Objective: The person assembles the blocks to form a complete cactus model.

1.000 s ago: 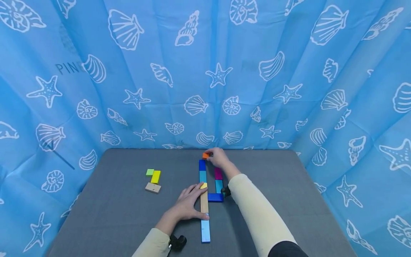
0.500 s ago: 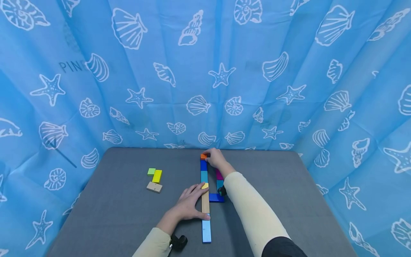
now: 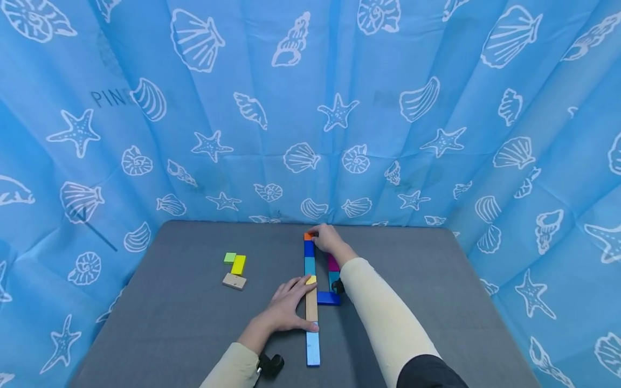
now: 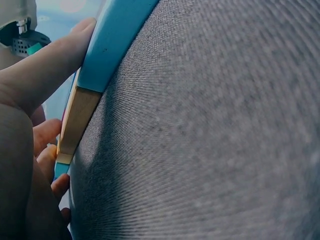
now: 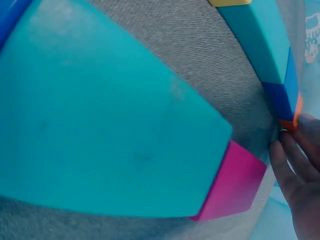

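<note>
A straight row of blocks runs away from me: light blue [image 3: 312, 350], plain wood [image 3: 311, 308], yellow [image 3: 312, 279], teal [image 3: 310, 265], dark blue [image 3: 309, 249] and, at the far end, an orange block [image 3: 307, 236]. My right hand [image 3: 328, 238] pinches the orange block, which sits against the dark blue one in the right wrist view. Spread along the row's near half, my left hand [image 3: 286, 308] rests its thumb on the light blue block and its fingertips by the yellow one. A blue block [image 3: 328, 298] joins the row's right side, leading to a teal block [image 5: 115, 115] and a magenta block [image 5: 232, 185].
Off to the left lie a lime green block [image 3: 230, 257], a bright yellow block [image 3: 238, 264] and a plain wooden block [image 3: 234, 281]. The grey cloth-covered table [image 3: 412, 280] ends at a blue shell-print curtain [image 3: 271, 134].
My right hand has brought the orange block down to the far end of the row, against the dark blue block. The left hand keeps its place; the head view has shifted slightly.
</note>
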Action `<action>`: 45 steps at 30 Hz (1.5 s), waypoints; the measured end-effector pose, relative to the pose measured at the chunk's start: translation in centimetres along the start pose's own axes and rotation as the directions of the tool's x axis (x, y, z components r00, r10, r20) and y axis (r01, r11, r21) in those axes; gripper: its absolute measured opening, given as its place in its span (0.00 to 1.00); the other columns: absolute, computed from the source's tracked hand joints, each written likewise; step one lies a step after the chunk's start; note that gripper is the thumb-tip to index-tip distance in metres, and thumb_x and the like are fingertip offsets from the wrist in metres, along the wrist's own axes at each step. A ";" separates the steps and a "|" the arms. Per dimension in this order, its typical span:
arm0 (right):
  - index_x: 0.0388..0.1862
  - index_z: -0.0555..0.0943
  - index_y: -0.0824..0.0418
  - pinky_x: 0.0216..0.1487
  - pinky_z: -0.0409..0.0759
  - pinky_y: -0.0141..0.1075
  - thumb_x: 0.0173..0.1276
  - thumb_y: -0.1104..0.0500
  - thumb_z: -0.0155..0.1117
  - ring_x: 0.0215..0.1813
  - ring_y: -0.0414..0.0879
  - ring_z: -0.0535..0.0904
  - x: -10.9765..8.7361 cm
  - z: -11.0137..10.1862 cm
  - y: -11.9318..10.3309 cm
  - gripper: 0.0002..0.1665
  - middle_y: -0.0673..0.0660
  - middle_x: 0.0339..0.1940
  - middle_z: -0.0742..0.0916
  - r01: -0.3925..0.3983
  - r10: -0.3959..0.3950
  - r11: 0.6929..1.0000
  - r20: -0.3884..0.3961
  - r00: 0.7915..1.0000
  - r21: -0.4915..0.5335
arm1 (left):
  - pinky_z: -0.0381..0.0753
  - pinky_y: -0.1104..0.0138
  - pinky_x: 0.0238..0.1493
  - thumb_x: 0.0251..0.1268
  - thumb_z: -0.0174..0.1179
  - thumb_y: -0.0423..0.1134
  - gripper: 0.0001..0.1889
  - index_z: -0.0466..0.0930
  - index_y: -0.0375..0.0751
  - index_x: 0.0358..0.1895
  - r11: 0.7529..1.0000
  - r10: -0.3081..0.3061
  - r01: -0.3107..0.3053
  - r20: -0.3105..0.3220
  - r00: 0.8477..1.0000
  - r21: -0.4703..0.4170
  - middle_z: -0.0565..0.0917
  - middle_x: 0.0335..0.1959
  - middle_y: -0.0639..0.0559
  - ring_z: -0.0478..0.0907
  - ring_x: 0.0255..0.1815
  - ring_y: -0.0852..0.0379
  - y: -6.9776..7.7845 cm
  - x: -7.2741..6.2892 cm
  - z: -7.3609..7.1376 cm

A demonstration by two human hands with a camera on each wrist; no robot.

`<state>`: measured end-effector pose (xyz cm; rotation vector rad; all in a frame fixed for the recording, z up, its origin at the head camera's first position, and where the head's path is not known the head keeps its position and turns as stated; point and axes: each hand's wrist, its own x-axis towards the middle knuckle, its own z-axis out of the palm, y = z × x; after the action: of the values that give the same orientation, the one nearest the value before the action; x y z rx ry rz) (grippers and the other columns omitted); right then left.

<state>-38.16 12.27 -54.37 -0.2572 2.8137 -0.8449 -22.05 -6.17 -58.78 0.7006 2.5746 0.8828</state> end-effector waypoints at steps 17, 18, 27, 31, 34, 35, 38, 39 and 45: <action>0.67 0.78 0.60 0.68 0.73 0.53 0.78 0.55 0.59 0.71 0.56 0.74 -5.0 -2.0 -1.3 0.22 0.60 0.67 0.81 0.155 -0.146 0.986 -0.135 0.980 0.060 | 0.47 0.35 0.75 0.45 0.68 0.75 0.55 0.58 0.64 0.79 1.000 0.029 -0.029 -0.010 1.000 0.013 0.48 0.84 0.62 0.48 0.81 0.45 0.0 0.1 0.2; 0.67 0.78 0.60 0.69 0.72 0.53 0.77 0.55 0.60 0.71 0.56 0.74 -5.5 -2.0 -1.2 0.23 0.59 0.67 0.81 0.155 -0.145 0.986 -0.139 0.980 0.061 | 0.47 0.35 0.75 0.44 0.68 0.75 0.55 0.58 0.65 0.79 1.000 0.027 -0.027 -0.011 1.000 0.014 0.48 0.84 0.62 0.48 0.81 0.45 0.0 0.1 0.2; 0.68 0.77 0.61 0.69 0.71 0.55 0.73 0.54 0.66 0.72 0.58 0.73 -10.5 -1.3 0.6 0.28 0.61 0.70 0.79 0.181 -0.176 0.983 -0.125 0.976 0.035 | 0.47 0.35 0.75 0.44 0.68 0.76 0.55 0.57 0.67 0.79 1.000 -0.006 0.006 0.004 1.000 0.018 0.47 0.84 0.64 0.46 0.82 0.46 0.0 0.1 0.3; 0.72 0.73 0.61 0.70 0.69 0.57 0.68 0.51 0.71 0.75 0.60 0.69 -12.6 -1.1 1.7 0.36 0.61 0.74 0.75 0.167 -0.167 0.986 -0.047 0.985 -0.018 | 0.48 0.33 0.73 0.44 0.68 0.76 0.55 0.57 0.67 0.79 1.000 -0.014 0.014 0.005 1.000 0.014 0.48 0.84 0.63 0.46 0.82 0.44 0.1 0.2 0.3; 0.75 0.69 0.60 0.72 0.66 0.59 0.64 0.48 0.75 0.78 0.61 0.64 -13.7 -1.0 2.3 0.44 0.61 0.77 0.71 0.134 -0.134 0.990 0.015 0.991 -0.033 | 0.48 0.33 0.74 0.44 0.68 0.76 0.55 0.57 0.67 0.79 1.000 -0.018 0.018 0.009 1.000 0.019 0.47 0.84 0.62 0.46 0.82 0.44 0.1 0.2 0.3; 0.76 0.68 0.59 0.72 0.65 0.60 0.63 0.47 0.76 0.78 0.61 0.63 -13.9 -1.0 2.5 0.47 0.60 0.78 0.70 0.120 -0.119 0.992 0.034 0.992 -0.037 | 0.48 0.34 0.74 0.44 0.69 0.76 0.55 0.57 0.67 0.79 1.000 -0.019 0.018 0.009 1.000 0.022 0.47 0.84 0.62 0.46 0.82 0.44 0.1 0.2 0.3; 0.77 0.67 0.58 0.73 0.63 0.61 0.60 0.46 0.77 0.80 0.62 0.60 -14.4 -0.8 2.8 0.50 0.61 0.79 0.67 0.093 -0.090 0.995 0.070 0.993 -0.046 | 0.47 0.35 0.75 0.43 0.69 0.76 0.56 0.58 0.66 0.79 0.999 -0.025 0.025 0.010 1.000 0.027 0.47 0.84 0.61 0.46 0.82 0.44 0.2 0.2 0.3; 0.77 0.67 0.57 0.73 0.63 0.61 0.60 0.45 0.77 0.80 0.62 0.59 -14.5 -0.8 3.0 0.50 0.61 0.80 0.67 0.079 -0.074 0.995 0.084 0.994 -0.054 | 0.46 0.35 0.75 0.43 0.70 0.75 0.56 0.58 0.66 0.79 0.999 -0.026 0.026 0.010 1.000 0.025 0.47 0.84 0.61 0.46 0.82 0.44 0.2 0.2 0.3; 0.78 0.67 0.51 0.72 0.63 0.62 0.59 0.41 0.76 0.80 0.62 0.59 -14.9 -0.5 3.5 0.51 0.59 0.81 0.65 0.008 0.003 0.997 0.125 0.992 -0.083 | 0.47 0.35 0.75 0.43 0.69 0.75 0.56 0.57 0.66 0.79 0.999 -0.034 0.033 0.022 0.999 0.034 0.44 0.85 0.61 0.46 0.82 0.43 0.7 0.2 0.1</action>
<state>-24.29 18.67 -53.92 -0.3143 2.7352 -0.6882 -21.87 -5.54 -58.47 0.6713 2.5795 0.8179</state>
